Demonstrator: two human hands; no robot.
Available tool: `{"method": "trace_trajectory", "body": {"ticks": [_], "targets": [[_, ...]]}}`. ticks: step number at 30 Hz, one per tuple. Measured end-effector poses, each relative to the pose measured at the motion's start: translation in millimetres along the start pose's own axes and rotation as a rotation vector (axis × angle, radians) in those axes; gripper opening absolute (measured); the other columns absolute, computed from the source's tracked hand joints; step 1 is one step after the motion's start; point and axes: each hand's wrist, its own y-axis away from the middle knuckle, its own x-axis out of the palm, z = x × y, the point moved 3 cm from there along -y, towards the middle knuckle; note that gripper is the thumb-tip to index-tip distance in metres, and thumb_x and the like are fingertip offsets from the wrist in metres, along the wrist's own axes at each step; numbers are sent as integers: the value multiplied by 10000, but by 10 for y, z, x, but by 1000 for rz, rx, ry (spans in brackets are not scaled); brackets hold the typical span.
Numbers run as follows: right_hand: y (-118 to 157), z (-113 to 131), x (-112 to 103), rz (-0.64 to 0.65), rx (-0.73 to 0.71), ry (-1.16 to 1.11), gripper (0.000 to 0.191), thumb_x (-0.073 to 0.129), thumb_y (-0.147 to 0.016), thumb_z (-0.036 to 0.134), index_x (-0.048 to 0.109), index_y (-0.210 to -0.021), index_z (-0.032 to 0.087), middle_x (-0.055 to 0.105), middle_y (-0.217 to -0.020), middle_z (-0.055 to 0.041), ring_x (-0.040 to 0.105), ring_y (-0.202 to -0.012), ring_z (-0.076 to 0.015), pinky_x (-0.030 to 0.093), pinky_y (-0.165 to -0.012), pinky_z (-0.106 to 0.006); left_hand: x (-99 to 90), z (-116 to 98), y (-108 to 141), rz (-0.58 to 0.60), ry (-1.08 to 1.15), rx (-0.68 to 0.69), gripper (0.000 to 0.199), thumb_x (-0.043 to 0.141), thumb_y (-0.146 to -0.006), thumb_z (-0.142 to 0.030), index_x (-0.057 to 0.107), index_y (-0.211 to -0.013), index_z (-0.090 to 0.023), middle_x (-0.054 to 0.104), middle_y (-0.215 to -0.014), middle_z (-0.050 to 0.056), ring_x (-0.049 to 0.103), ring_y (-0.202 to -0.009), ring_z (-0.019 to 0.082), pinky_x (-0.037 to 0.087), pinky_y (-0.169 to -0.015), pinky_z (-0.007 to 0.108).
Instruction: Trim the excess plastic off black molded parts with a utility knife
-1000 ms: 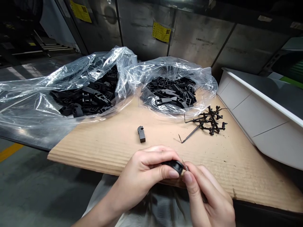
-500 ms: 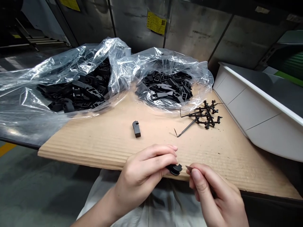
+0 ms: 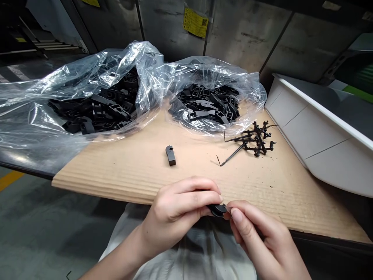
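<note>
Left of a corrugated cardboard sheet, a grey concrete floor shows a yellow line. On the sheet's far side sit two open clear plastic bags of black moulded parts, the left bag and the right bag, touching each other. A loose black part lies mid-sheet, and a tangle of black runners lies further right. Beyond the sheet stand metal panels; right of it is a white tub. Over the sheet's near edge, the left hand is clenched around a small black plastic part. The right hand comes in beside it, its fingertips pinched against that part; whatever they may hold is hidden.
</note>
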Motion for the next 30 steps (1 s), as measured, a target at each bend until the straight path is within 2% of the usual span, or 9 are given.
{"method": "trace_trajectory", "body": {"ticks": [4,10,15,19,23,26,30], "targets": [[-8,-16,17,-3,172,-200,232,440,-845,323,554,-692,192,408,-520,45,362,-458,-50,268,-382,-154,-16,1,-7,18,63,-11,225,571,-752,16,667,-900,-125,636,-914,74,608,-844,147,477,-778,173],[-43,-27,57,155,408,-441,328,475,-816,429,551,-660,151,369,-479,58,262,-418,-19,154,-361,-162,-25,-11,-50,34,140,-42,185,589,-743,9,670,-868,-101,646,-876,68,619,-807,137,475,-753,141],[-50,-38,62,154,514,-580,338,522,-782,455,539,-666,138,378,-459,68,251,-389,3,131,-355,-140,-18,-7,-53,33,120,-82,187,589,-767,-36,663,-888,-158,653,-862,27,617,-786,129,473,-729,142],[-59,-46,75,164,560,-677,330,534,-780,443,539,-665,134,394,-433,74,241,-346,18,136,-341,-127,16,11,-44,70,82,-110,153,553,-808,-84,651,-898,-160,651,-868,28,613,-807,141,471,-731,161],[-46,-42,130,262,601,-776,341,547,-769,437,535,-636,123,425,-426,63,227,-320,27,133,-320,-120,37,16,-46,2,-6,-107,201,538,-791,-21,645,-914,-138,651,-905,31,605,-865,132,440,-787,136],[-22,-58,118,187,557,-771,324,532,-786,428,565,-665,130,469,-456,49,286,-323,24,177,-339,-120,48,18,-45,2,-22,-137,178,534,-804,-44,639,-913,-137,653,-896,24,605,-856,120,434,-761,112],[11,-65,46,-65,462,-725,242,600,-732,424,640,-797,194,554,-600,31,443,-449,-13,352,-460,-135,38,26,-46,44,17,-207,133,526,-832,-122,634,-908,-138,650,-881,24,604,-802,120,439,-716,127]]}}
